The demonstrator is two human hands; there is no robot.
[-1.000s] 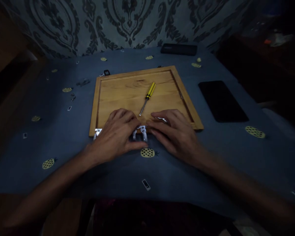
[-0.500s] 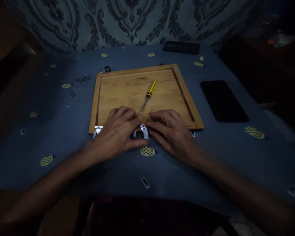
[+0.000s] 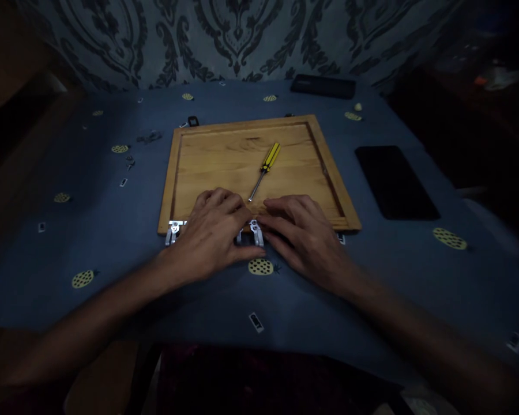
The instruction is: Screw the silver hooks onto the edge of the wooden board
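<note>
A shallow wooden panel with a raised frame (image 3: 242, 164) lies on the table. At its near edge sits a shiny metal bracket (image 3: 256, 230) with arms jutting toward me; a similar metal end (image 3: 173, 229) shows to the left of my wrist. My left hand (image 3: 216, 230) bends over the edge between them, fingers on the wood and metal, thumb stretched below the bracket; its palm hides the middle part. My right hand (image 3: 305, 233) is closed, with fingertips gathered at the bracket's right side. Whatever they pinch is hidden. A yellow-and-black screwdriver (image 3: 264, 170) rests on the panel, tip toward my hands.
Small dark screws (image 3: 130, 163) and a loose metal piece (image 3: 149, 137) lie left of the panel. A black phone (image 3: 397, 182) is on the right, and a dark oblong case (image 3: 323, 86) at the back. The blue tablecloth (image 3: 190, 323) has pineapple prints.
The view has shifted slightly, so everything sits a little further right. Both hands keep nearly the same place at the bracket. The screwdriver has not moved on the panel.
</note>
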